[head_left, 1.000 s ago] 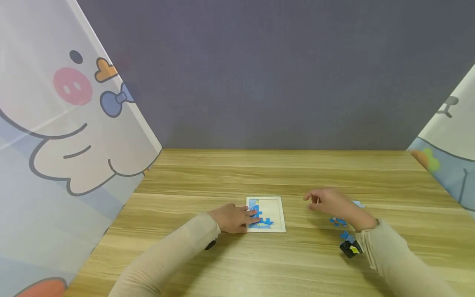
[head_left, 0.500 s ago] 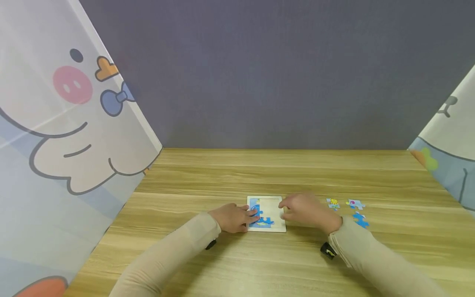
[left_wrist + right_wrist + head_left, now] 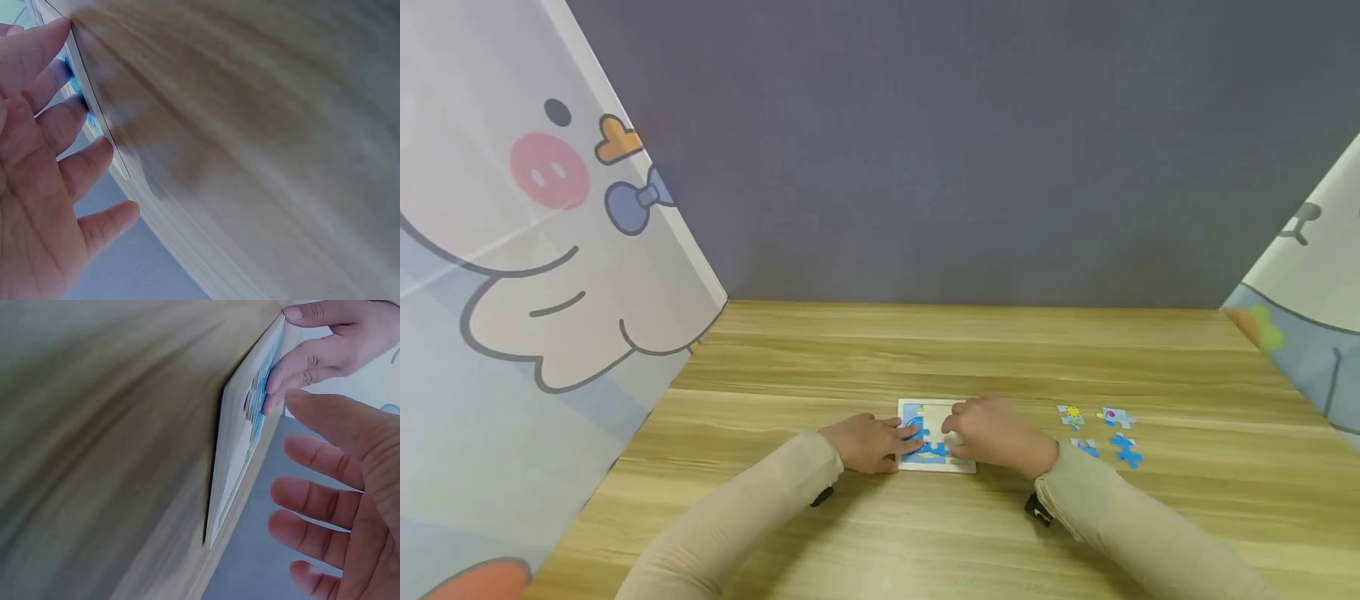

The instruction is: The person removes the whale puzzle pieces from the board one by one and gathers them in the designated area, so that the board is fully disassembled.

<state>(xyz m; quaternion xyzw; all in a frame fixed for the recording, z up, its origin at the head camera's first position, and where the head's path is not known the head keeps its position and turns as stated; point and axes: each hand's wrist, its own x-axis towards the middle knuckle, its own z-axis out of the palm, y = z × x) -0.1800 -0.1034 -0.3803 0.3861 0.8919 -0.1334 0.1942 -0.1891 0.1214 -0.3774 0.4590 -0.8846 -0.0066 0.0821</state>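
A square jigsaw tray (image 3: 936, 468) with a pale rim lies on the wooden table. Joined blue puzzle pieces (image 3: 913, 412) fill its left side and lower part, while the rest shows pale bare backing. My left hand (image 3: 861, 443) rests at the tray's left edge, its straight, spread fingers pressing on the joined pieces. Over the tray's right side hovers my right hand (image 3: 992, 432), its fingers loosely bent. The right wrist view shows a gap between that hand's thumb (image 3: 325, 415) and fingers (image 3: 306, 494), with nothing held there.
Several loose puzzle pieces lie right of the tray: a sun piece (image 3: 1072, 415), a pale-blue piece with a pink swirl (image 3: 1117, 417), a blue piece (image 3: 1127, 451) and another (image 3: 1086, 447) partly behind the right forearm. A grey panel (image 3: 970, 150) stands behind the table.
My right hand has moved left, from near the loose pieces to over the tray's right side, uncovering those pieces. My left hand has stayed on the tray.
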